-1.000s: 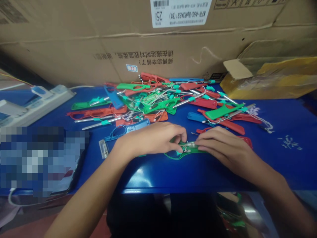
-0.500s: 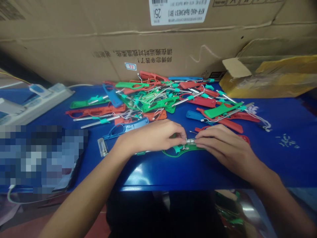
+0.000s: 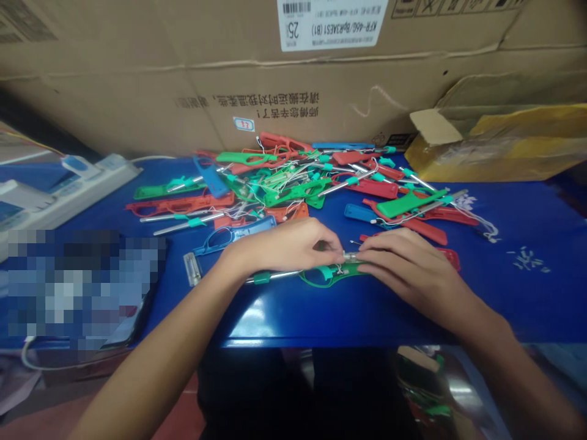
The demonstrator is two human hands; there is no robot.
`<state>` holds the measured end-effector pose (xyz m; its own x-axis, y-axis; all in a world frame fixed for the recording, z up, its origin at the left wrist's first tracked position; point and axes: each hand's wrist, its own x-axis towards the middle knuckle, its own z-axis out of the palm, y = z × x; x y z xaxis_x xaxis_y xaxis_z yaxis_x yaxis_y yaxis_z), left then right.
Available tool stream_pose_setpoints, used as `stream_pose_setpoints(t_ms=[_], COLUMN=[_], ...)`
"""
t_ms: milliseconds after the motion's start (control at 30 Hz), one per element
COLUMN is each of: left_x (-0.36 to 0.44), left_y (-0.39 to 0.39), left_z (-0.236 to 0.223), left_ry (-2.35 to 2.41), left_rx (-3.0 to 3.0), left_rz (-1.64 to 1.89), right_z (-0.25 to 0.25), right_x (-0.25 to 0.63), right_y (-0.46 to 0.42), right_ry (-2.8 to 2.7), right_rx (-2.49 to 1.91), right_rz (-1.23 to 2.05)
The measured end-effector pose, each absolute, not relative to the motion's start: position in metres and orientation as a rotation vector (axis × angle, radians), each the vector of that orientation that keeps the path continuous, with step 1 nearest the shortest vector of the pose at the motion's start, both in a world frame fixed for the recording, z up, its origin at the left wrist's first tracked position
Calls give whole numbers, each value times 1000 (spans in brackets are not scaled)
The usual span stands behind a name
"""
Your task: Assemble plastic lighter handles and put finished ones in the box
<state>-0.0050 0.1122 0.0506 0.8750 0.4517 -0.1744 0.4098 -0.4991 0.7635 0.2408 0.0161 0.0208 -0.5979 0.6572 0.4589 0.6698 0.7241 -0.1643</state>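
My left hand (image 3: pixel 296 241) pinches one end of a small clear lighter fuel tank (image 3: pixel 350 256) between thumb and forefinger. From the other side, the fingers of my right hand (image 3: pixel 408 263) close on the same tank, hiding its right end. Directly beneath lies a green lighter shell half (image 3: pixel 351 269) with a loop-shaped trigger guard, a teal piece (image 3: pixel 326 272) and thin white wires inside. A metal tube (image 3: pixel 287 274) with a teal collar extends left from the shell, under my left wrist. Another clear fuel tank (image 3: pixel 191 269) lies left of my left forearm.
A pile of red, green and blue lighter shells with tubes and wires (image 3: pixel 293 183) covers the table's back. Small clear pieces (image 3: pixel 529 260) lie right. A power strip (image 3: pixel 87 186) and a blurred-out device (image 3: pixel 82 287) are left; a yellow-taped box (image 3: pixel 499 146) stands back right.
Both hands have shifted slightly, staying together at the clear fuel tank. The metal tube left of the green shell shows more now. The whole view has moved a little.
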Motion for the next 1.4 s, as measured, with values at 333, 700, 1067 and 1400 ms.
stream_pose_setpoints(t_ms=[333, 700, 1067, 1400], left_x=[-17, -61, -60, -64], left_y=[107, 10, 20, 12], left_z=[69, 35, 15, 17], left_ry=[732, 1235, 1267, 1284], left_rx=[2415, 2583, 2592, 2607], left_rz=[214, 735, 745, 721], right_z=[17, 19, 6, 9], right_x=[236, 236, 240, 237], right_y=[18, 16, 14, 13], right_ry=[-2447, -2439, -2389, -2354], right_rx=[-1024, -1092, -1205, -1243], right_rz=[-10, 52, 351, 305])
